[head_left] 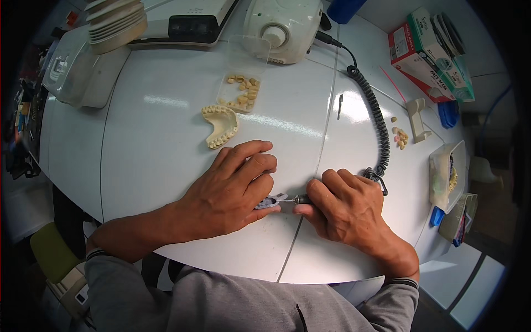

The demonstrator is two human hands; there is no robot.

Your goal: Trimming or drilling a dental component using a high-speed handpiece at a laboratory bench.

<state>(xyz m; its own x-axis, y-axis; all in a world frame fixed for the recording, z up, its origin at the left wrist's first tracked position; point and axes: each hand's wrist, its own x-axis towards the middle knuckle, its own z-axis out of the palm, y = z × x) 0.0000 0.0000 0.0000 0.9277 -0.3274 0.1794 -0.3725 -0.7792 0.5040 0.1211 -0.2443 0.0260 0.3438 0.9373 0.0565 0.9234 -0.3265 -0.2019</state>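
Between thumb and fingers, my left hand (235, 180) pinches a small grey, curved dental piece (267, 202). My right hand (351, 207) is wrapped round a dark rotary handpiece (301, 200), its thumb lying along the near side. The handpiece's thin metal bit points left and meets the grey piece, though I cannot tell exactly where they touch. Most of the handpiece body is hidden under my right fingers. A coiled black cord (376, 110) runs from beside my right hand up to the white control box (282, 30). Beyond my left hand lies a cream dental arch model (222, 127).
An open clear box (251, 109) of tooth-coloured pieces stands behind the arch model. Several loose teeth (400, 138) lie at right, near a cream handpiece rest (418, 120). A ribbed suction hose (116, 25) hangs at upper left. A plastic tub (437, 180) sits by the right edge.
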